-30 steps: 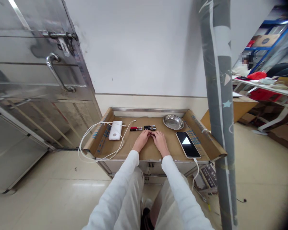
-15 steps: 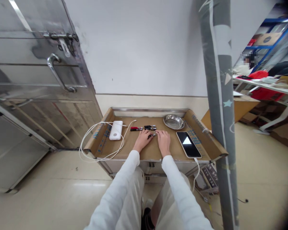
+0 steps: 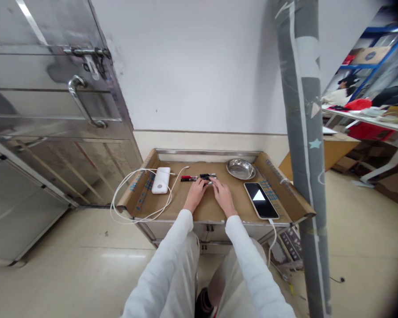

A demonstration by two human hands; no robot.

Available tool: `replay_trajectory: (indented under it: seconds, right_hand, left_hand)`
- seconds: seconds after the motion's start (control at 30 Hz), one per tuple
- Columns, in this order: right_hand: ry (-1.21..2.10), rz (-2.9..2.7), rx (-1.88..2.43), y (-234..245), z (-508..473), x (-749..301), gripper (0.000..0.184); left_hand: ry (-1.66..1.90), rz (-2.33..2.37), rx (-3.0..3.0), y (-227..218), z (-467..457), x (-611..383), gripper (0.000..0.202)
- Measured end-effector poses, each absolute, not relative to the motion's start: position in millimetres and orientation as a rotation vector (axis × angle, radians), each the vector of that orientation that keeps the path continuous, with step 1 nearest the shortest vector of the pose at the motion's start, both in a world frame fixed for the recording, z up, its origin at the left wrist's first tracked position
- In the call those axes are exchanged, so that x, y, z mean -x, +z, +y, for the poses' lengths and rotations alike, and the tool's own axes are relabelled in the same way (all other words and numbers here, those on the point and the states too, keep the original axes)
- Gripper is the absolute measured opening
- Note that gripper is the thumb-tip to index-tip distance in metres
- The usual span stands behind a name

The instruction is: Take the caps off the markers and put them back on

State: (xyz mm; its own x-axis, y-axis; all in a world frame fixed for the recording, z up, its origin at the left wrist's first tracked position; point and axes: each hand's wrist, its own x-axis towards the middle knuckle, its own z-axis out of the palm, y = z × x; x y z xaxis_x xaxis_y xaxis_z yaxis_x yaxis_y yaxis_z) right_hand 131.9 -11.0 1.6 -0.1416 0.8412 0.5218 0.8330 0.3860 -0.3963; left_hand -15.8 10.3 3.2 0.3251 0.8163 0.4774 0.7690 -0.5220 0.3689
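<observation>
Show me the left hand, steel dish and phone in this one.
Left hand [image 3: 195, 194]: head view, back of the hand.
Steel dish [image 3: 241, 170]: head view, bare inside.
Phone [image 3: 262, 201]: head view, middle of the screen.

The hands [image 3: 195, 194] partly hide the pen [image 3: 209, 183] between them.

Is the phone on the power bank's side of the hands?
No: the phone lies right of the right hand, the power bank left of the left hand.

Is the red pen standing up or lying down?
Lying down: the red pen stretches sideways along the brown cardboard.
</observation>
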Motion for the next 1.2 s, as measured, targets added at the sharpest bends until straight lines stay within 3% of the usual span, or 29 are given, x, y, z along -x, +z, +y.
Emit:
replay_trajectory:
  seconds: [0.17,0.4,0.67,0.9,1.2]
  right_hand:
    - [0.044,-2.004,1.363,1.0,-11.4,-126.5,0.055]
    - [-0.017,-1.965,1.436,-4.6,-5.2,-129.7,0.049]
    - [-0.056,-1.991,1.572,-7.7,0.4,-128.1,0.042]
    - [-0.088,-2.092,1.531,-6.7,3.9,-126.8,0.042]
    - [-0.179,-2.0,1.567,-2.2,0.4,-128.1,0.039]
  left_hand:
    - [1.017,1.876,-2.392,2.3,4.9,18.3,0.022]
    - [0.862,2.448,-2.068,6.7,-6.3,20.0,0.029]
    - [0.827,2.359,-2.215,5.0,-0.6,19.5,0.033]
    - [0.787,1.94,-2.65,-3.2,8.0,13.9,0.033]
    - [0.848,1.892,-2.548,-1.3,11.9,10.6,0.022]
